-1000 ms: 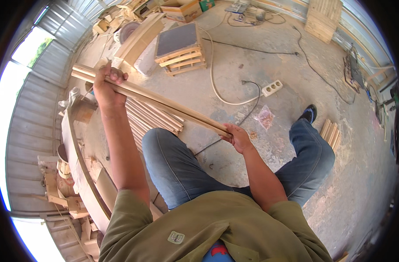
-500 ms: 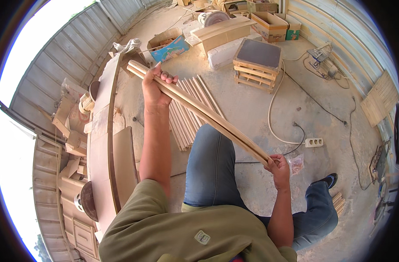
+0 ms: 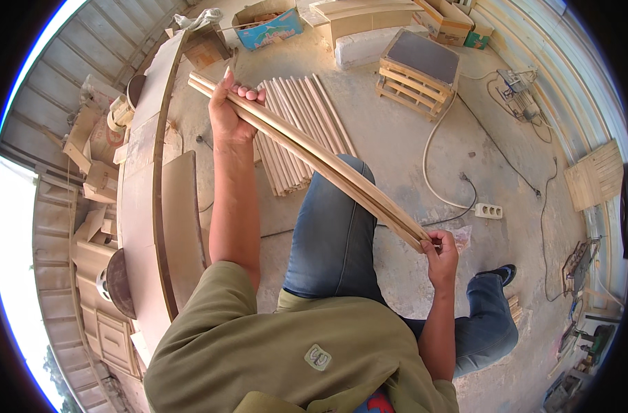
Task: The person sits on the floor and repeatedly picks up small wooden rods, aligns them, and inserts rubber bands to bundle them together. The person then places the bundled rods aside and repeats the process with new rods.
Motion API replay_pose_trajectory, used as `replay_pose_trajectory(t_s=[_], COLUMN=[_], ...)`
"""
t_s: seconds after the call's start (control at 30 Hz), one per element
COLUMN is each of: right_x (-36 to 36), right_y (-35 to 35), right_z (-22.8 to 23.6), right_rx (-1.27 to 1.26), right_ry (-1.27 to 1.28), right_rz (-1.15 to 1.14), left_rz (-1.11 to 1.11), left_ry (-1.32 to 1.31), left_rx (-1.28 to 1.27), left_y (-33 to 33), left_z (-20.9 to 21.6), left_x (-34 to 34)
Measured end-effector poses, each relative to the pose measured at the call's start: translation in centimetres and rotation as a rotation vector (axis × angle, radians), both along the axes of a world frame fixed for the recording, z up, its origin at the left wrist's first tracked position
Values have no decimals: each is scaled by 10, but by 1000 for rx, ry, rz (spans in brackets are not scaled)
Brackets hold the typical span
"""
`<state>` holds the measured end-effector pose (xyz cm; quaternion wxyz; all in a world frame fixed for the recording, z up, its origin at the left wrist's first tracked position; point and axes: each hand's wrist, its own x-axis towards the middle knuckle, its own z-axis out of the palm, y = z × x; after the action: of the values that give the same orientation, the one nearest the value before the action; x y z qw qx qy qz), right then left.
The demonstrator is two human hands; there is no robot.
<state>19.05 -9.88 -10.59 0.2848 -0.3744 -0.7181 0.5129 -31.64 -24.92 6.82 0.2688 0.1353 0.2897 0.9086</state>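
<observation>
A few long, pale wooden sticks (image 3: pixel 321 160) lie side by side in my hands, slanting from upper left down to the right above my bent knee. Near their far end, my left hand (image 3: pixel 233 110) is closed around them, fingers curled over the top. The near end is pinched between the thumb and fingers of my right hand (image 3: pixel 440 256). How many sticks are in the bundle I cannot tell. Behind them on the floor lies a row of similar wooden sticks (image 3: pixel 286 138), partly hidden by the bundle and my leg.
A long bench with sanding discs (image 3: pixel 147 220) runs along my left. Ahead are a blue cardboard box (image 3: pixel 267 29) and a slatted wooden crate with a dark top (image 3: pixel 418 69). Cables and a white power strip (image 3: pixel 489 211) lie on the floor at right, near a plastic bag (image 3: pixel 462 238).
The view has tilted and shifted, so the floor things sit higher in it. Both hands still hold the bundle, whose sticks are spread slightly apart at the left end.
</observation>
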Motion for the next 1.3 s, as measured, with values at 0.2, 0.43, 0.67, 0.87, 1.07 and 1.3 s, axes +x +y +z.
replay_pose_trajectory(t_s=[0.2, 0.43, 0.67, 0.87, 1.07, 1.3], right_x=[1, 2, 4, 3, -3, 1], right_y=[-2, -1, 2, 1, -6, 4], right_z=[19, 23, 10, 9, 12, 23], right_rx=[169, 42, -151, -52, 164, 209], right_ry=[-132, -140, -38, -96, -159, -213], right_rz=[14, -3, -40, -75, -142, -238], left_rz=[-33, -32, -80, -80, -21, -149], left_ry=[-45, -60, -2, -4, -51, -30], left_rx=[55, 58, 64, 53, 11, 52], left_y=[2, 0, 0, -1, 1, -1], left_z=[-7, -11, -15, -12, -8, -14], left_x=[-4, -7, -10, -7, -6, -14])
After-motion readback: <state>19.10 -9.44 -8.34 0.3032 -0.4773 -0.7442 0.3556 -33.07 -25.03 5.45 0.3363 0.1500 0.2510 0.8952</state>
